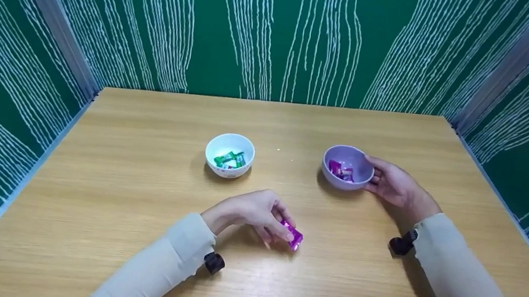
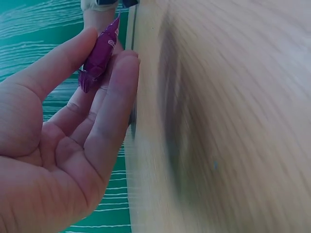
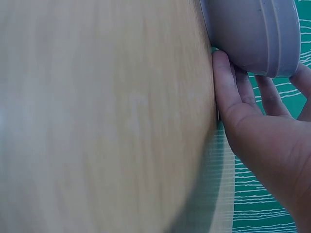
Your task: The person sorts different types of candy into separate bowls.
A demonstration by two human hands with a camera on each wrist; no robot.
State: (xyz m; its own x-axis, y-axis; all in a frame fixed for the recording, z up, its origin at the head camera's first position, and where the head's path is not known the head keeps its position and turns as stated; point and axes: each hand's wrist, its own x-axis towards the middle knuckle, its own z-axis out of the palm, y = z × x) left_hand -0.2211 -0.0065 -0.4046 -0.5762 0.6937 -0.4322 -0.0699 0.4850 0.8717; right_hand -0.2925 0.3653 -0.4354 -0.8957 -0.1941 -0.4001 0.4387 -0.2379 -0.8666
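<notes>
Between thumb and fingers, my left hand [image 1: 257, 214] pinches a wrapped candy [image 1: 293, 236] in a shiny magenta wrapper, low over the near middle of the table. The same candy [image 2: 100, 54] fills out the left wrist view, its crimped ends sticking out. A purple bowl [image 1: 347, 183] stands at the right with several magenta-wrapped candies [image 1: 341, 171] inside. My right hand [image 1: 393, 183] holds that bowl's right side, thumb at the rim and fingers along the outer wall. In the right wrist view the fingers lie against the bowl [image 3: 250, 36].
Left of the purple bowl stands a white bowl [image 1: 228, 169] holding several green-wrapped candies [image 1: 230, 159]. Both bowls are on a wooden table [image 1: 149, 126]. Green panels [image 1: 281, 37] with white wavy lines rise along its back and sides.
</notes>
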